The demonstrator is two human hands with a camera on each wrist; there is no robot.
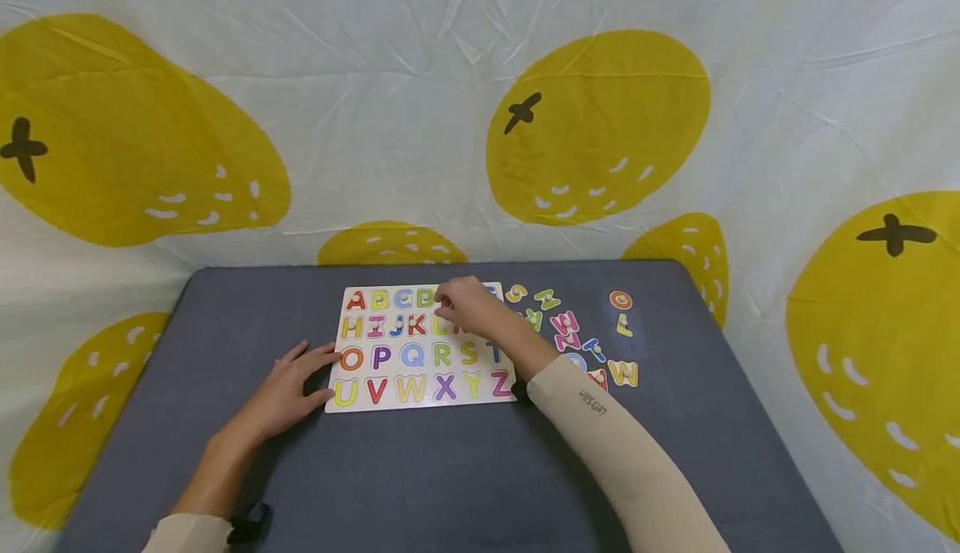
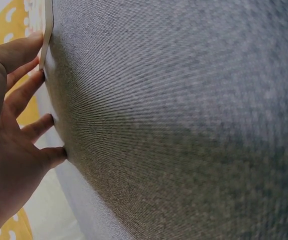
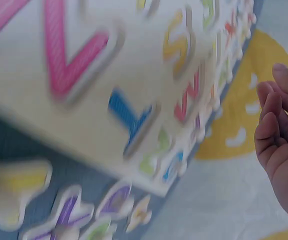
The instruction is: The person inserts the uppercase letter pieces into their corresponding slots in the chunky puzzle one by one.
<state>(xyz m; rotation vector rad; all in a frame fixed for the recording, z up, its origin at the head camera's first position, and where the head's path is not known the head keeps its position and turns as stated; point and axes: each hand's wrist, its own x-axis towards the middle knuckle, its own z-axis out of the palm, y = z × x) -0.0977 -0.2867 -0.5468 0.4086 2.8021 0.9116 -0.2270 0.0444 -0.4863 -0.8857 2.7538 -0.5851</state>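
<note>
A white alphabet puzzle board [image 1: 420, 376] lies on the dark grey table, its letters in coloured rows from A to Z. My left hand [image 1: 288, 390] is at the board's left edge, fingers spread and fingertips right at the rim; the left wrist view shows that hand [image 2: 21, 135] beside the thin board edge [image 2: 48, 35]. My right hand [image 1: 471, 306] is over the upper right part of the board, close to the letter D [image 1: 424, 298]. In the right wrist view the right hand's fingers [image 3: 268, 125] curl toward the thumb; I cannot tell whether they pinch a letter.
Loose letter pieces lie right of the board, among them a yellow W [image 1: 624, 373], a blue T [image 1: 594, 350] and an orange O [image 1: 620, 300]. Several letters on the board, such as A [image 1: 356, 300], carry knobs. A lemon-patterned curtain [image 1: 375, 119] hangs behind the table.
</note>
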